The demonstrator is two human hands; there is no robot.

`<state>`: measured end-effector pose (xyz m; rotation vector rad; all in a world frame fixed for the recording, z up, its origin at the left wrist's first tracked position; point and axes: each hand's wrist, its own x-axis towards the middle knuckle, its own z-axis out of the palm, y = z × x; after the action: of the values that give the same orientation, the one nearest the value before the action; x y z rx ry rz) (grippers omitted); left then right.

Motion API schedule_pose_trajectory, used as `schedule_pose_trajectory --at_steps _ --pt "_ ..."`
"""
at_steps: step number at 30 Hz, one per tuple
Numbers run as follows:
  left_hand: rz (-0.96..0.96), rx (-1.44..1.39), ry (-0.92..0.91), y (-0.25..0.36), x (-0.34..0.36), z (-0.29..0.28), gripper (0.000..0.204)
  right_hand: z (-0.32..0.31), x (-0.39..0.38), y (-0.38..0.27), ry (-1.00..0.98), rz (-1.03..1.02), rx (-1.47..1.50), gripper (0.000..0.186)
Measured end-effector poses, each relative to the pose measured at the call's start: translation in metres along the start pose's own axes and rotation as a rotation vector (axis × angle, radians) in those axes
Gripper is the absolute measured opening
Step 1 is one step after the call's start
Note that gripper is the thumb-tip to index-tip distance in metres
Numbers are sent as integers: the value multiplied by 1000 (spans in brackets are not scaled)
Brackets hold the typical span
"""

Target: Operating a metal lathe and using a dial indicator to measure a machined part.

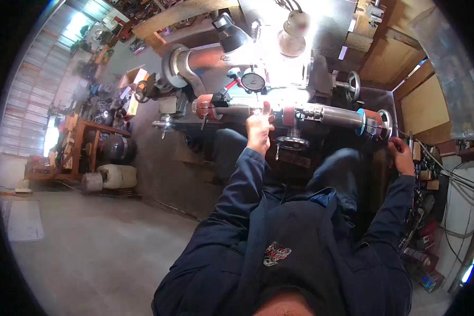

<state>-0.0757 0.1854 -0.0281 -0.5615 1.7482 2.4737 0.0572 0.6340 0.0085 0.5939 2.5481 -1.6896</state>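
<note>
My left hand reaches up to the front of a metal machine, its fingers partly curled at the bar under a dial indicator. A finger or thumb points up beside the indicator's stem; what the hand grips, if anything, is hidden. The indicator has a round pale face and is held by a red-and-black clamp. To the right, my right hand has its fingers closed at the lower rim of a metal handwheel. That wheel ends a steel cylinder with an orange-and-blue collar.
Another handwheel juts toward me between my hands, and a further one stands behind at right. A black lamp overhangs the machine. Cables run along the right side. A white tank lies on the floor at left.
</note>
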Motion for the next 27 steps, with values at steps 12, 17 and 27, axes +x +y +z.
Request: schedule_pose_trajectory --at_steps 12,17,27 --pt "27 -456 -198 -14 4 -26 4 11 28 -51 243 -180 114 20" --pt "-17 -549 -160 -18 6 -28 3 7 54 -45 210 -179 13 25" --pt "41 -512 -272 -26 11 -33 14 7 102 19 9 -359 -85 23"
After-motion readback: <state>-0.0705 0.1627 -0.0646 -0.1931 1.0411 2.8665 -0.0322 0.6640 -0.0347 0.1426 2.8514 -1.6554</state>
